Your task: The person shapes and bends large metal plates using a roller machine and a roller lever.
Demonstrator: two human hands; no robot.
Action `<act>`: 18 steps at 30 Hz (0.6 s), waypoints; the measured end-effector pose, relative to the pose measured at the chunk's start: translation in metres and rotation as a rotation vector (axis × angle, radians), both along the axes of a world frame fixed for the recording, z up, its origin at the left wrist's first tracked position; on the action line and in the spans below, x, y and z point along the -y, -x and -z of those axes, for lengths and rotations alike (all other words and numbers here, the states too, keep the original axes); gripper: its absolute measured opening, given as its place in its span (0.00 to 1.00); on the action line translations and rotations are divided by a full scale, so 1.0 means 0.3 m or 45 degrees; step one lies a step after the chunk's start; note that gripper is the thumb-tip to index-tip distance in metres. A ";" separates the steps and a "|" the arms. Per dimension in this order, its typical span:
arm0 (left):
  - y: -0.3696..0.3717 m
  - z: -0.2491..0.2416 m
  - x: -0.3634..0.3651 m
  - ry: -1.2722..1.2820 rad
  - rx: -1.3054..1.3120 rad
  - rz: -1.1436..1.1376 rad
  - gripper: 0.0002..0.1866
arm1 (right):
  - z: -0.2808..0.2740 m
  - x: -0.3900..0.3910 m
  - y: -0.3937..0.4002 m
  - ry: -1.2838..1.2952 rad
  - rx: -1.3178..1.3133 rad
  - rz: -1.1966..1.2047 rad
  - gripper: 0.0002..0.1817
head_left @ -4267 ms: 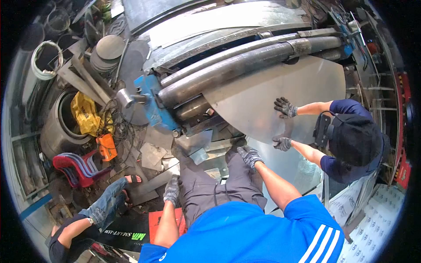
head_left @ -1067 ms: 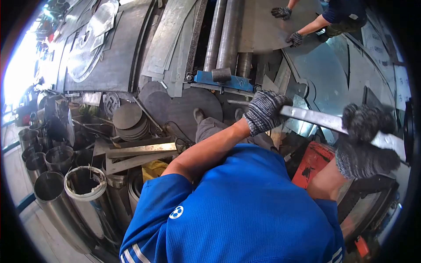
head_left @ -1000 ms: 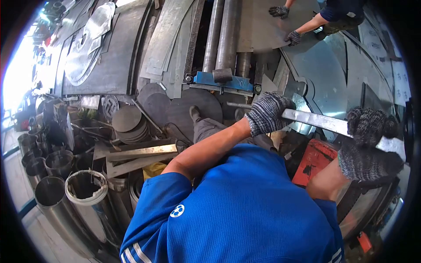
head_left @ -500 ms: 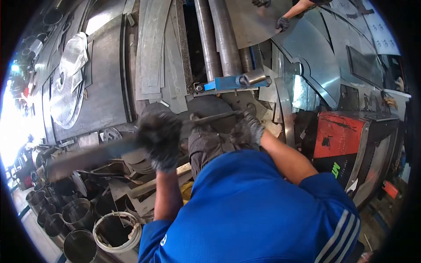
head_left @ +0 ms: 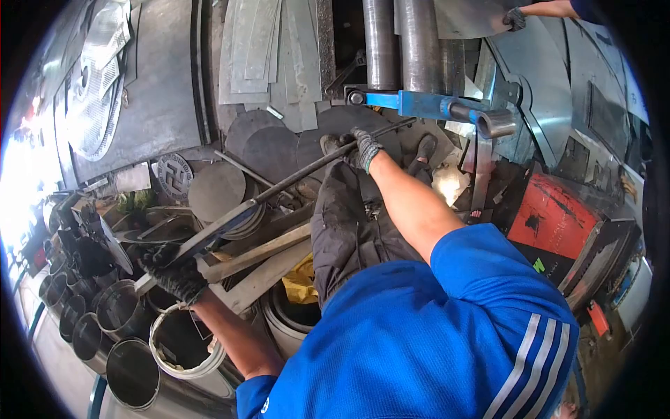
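Note:
A long metal bar (head_left: 280, 187) lies slantwise across the front of my body, thicker and flatter toward its left end. My left hand (head_left: 171, 272), in a dark glove, is closed around the bar near that lower left end, above the metal cylinders. My right hand (head_left: 366, 149), in a grey glove, grips the bar near its thinner far end, over my shoes. Beyond the right hand, a blue bracket (head_left: 422, 103) crosses the ends of steel rollers (head_left: 419, 52).
A co-worker's gloved hand (head_left: 515, 19) touches a metal sheet (head_left: 471, 17) by the rollers. Several open metal cylinders (head_left: 131, 373) and a white bucket (head_left: 162, 359) stand at lower left. Round plates (head_left: 218, 192) and wooden planks (head_left: 262, 255) lie beside my legs. A red-and-black machine (head_left: 551, 216) stands right.
My left hand has moved down and left with the bar; my right hand has moved up and left. The bar now slants more steeply. The view has shifted, and the co-worker's hand appears farther right.

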State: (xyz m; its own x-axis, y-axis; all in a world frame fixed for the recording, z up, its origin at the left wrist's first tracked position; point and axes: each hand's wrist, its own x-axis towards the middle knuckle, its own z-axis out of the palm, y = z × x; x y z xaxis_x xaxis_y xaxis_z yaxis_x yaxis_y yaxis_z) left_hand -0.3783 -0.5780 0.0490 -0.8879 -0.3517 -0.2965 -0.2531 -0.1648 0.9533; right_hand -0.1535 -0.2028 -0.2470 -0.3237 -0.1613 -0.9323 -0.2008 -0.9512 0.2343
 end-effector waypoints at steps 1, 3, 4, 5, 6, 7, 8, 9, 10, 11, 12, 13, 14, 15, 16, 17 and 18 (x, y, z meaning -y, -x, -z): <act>0.014 0.047 0.005 0.015 0.016 -0.005 0.14 | 0.020 0.001 -0.002 -0.044 0.084 -0.036 0.23; 0.027 0.131 0.016 -0.224 0.229 0.075 0.17 | 0.143 -0.004 -0.032 -0.029 0.100 -0.050 0.22; 0.043 0.197 0.037 -0.428 0.265 0.124 0.16 | 0.254 -0.006 -0.059 -0.044 0.068 0.009 0.22; 0.047 0.237 -0.004 -0.498 0.229 0.124 0.15 | 0.327 0.001 -0.078 -0.061 0.032 0.070 0.22; 0.052 0.279 -0.041 -0.568 0.195 0.125 0.13 | 0.334 -0.004 -0.081 -0.043 0.048 0.060 0.22; 0.064 0.325 -0.041 -0.557 0.205 0.113 0.13 | 0.338 -0.021 -0.078 -0.079 0.117 0.100 0.22; 0.073 0.380 -0.020 -0.617 0.192 0.131 0.13 | 0.332 -0.034 -0.074 -0.117 0.184 0.146 0.22; 0.083 0.423 -0.008 -0.681 0.176 0.153 0.13 | 0.335 -0.043 -0.073 -0.110 0.190 0.146 0.22; 0.093 0.457 0.004 -0.628 0.230 0.109 0.13 | 0.334 -0.055 -0.075 -0.124 0.237 0.107 0.21; 0.090 0.480 -0.019 -0.627 0.234 0.108 0.13 | 0.335 -0.072 -0.077 -0.141 0.282 0.066 0.21; 0.081 0.500 -0.048 -0.494 0.243 0.071 0.13 | 0.337 -0.081 -0.082 -0.120 0.304 0.147 0.22; 0.081 0.510 -0.074 -0.362 0.246 0.035 0.12 | 0.339 -0.092 -0.086 -0.120 0.302 0.148 0.22; 0.084 0.527 -0.071 -0.534 0.227 0.133 0.11 | 0.349 -0.104 -0.095 -0.157 0.314 0.146 0.22; 0.083 0.527 -0.060 -0.535 0.223 0.137 0.11 | 0.356 -0.116 -0.108 -0.195 0.327 0.148 0.22; 0.068 0.517 -0.045 -0.598 0.257 0.190 0.10 | 0.356 -0.128 -0.128 -0.206 0.308 0.187 0.23; 0.039 0.490 -0.054 -0.666 0.290 0.247 0.10 | 0.363 -0.128 -0.156 -0.215 0.302 0.197 0.23; -0.019 0.376 -0.147 -0.528 0.262 0.148 0.10 | 0.377 -0.131 -0.190 -0.246 0.230 0.206 0.21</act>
State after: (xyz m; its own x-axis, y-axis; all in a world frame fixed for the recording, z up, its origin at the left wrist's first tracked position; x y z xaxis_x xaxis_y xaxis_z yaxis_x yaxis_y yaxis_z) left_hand -0.3725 -0.5338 -0.0639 -0.8224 -0.0680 -0.5649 -0.4693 -0.4803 0.7410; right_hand -0.0966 -0.1634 -0.3600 -0.1570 0.0643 -0.9855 -0.3752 -0.9269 -0.0007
